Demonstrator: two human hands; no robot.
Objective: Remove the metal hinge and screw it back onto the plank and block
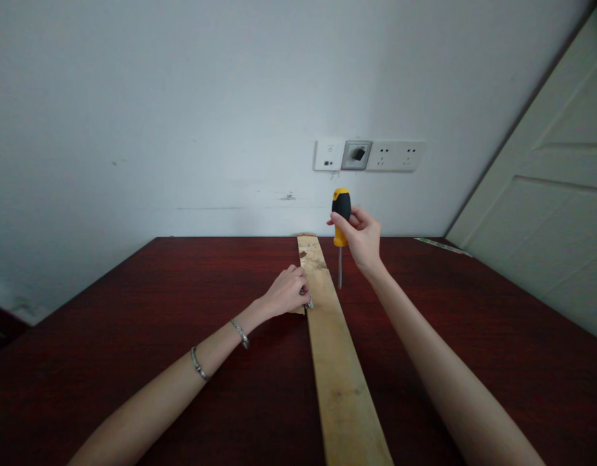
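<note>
The screwdriver (pixel 341 237) points shaft-down just right of the board (pixel 342 369), tip apart from the wood, its handle pinched in my right grip (pixel 355 226). My left grip (pixel 289 289) has its fingers closed on a small metal piece (pixel 309 302) at the board's left edge. I'd best press that piece steady, hold the shaft upright, and guard against the board sliding on the dark red surface (pixel 473 304).

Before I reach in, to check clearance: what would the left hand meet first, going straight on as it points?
Probably the wooden board, past the small shiny piece at the left hand; whether hand and board already touch is unclear.
</note>
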